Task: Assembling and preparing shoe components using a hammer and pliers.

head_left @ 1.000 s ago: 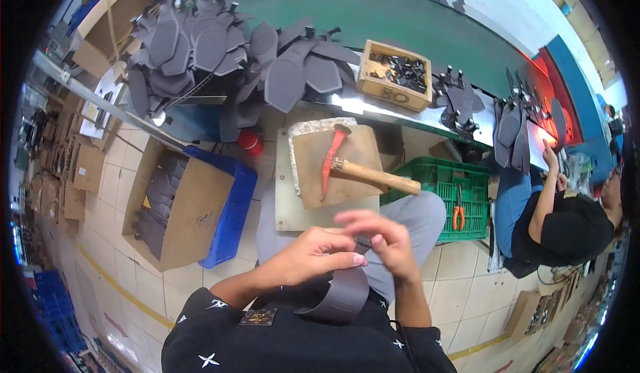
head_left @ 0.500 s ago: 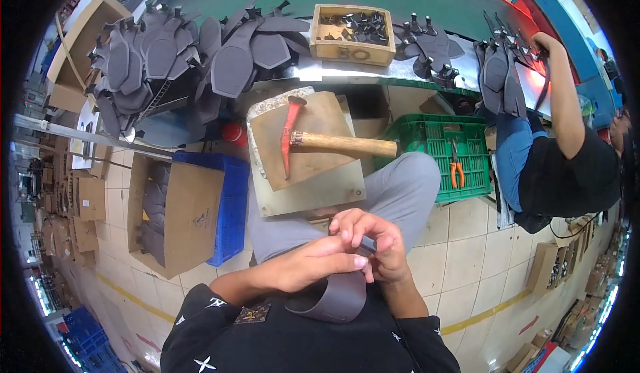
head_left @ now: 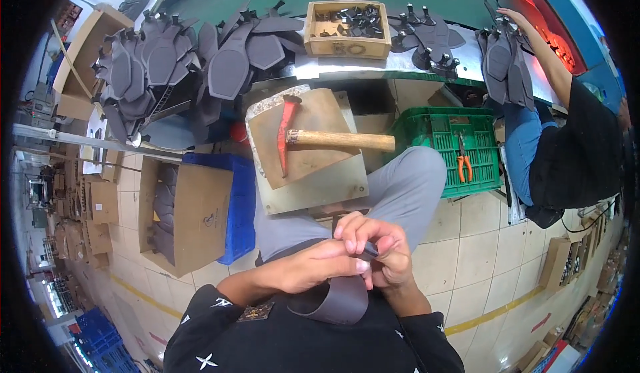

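Note:
Close to my body, a dark grey-brown sole-shaped piece (head_left: 341, 304) hangs curled below my fingers. My left hand (head_left: 313, 266) pinches its upper end, thumb pointing right. My right hand (head_left: 385, 250) is closed round the same end from the other side, fingers bent over the top; the small part between the fingertips is mostly hidden. Beyond my hands, a hammer (head_left: 343, 141) with a red head and wooden handle lies on a tan sheet (head_left: 263, 130), which rests on a stone slab and a pale board (head_left: 320, 198) over my lap.
Similar dark pieces (head_left: 230, 70) with black clips are heaped on the bench beside a wooden box (head_left: 350, 48) of small black parts. Orange-handled pliers (head_left: 465, 166) hang on a green crate (head_left: 417, 123). A cardboard box (head_left: 203, 220) stands left; a co-worker (head_left: 573, 153) sits right.
My hands keep nearly the same grip on the piece, with only slight finger movement. The view has shifted a little. The co-worker's hand has moved up and left over the pieces at the bench.

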A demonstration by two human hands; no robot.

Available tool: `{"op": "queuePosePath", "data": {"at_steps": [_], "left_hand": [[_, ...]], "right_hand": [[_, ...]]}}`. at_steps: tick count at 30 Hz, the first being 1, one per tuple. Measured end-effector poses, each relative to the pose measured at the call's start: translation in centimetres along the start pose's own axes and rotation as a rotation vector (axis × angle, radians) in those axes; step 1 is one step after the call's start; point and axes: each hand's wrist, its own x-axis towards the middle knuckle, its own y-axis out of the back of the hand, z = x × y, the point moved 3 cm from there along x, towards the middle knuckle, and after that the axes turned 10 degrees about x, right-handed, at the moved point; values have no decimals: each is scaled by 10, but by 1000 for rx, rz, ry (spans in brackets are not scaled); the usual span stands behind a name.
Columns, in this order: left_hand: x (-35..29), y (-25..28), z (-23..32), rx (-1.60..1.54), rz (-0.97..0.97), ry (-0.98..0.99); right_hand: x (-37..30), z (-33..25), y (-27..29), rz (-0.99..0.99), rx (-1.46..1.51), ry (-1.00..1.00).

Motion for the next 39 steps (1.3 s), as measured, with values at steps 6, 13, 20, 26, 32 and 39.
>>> {"op": "queuePosePath", "data": {"at_steps": [6,13,20,26,32,39], "left_hand": [[5,-4,-7,-85,-7,17],[5,-11,-1,-126,17,54],[8,-7,-1,-75,-85,18],[20,18,-21,-133,51,-82],[4,59,-19,391,264,-130],[-42,230,122,632,1286,-681]], "right_hand": [[-12,-1,-4,107,-42,40],[-16,1,2,49,15,60],[-15,-3,-1,25,-43,81],[-14,-21,28,143,-301,197],[-18,-66,85,660,-826,474],[-41,-65,166,836,-700,312]]}}
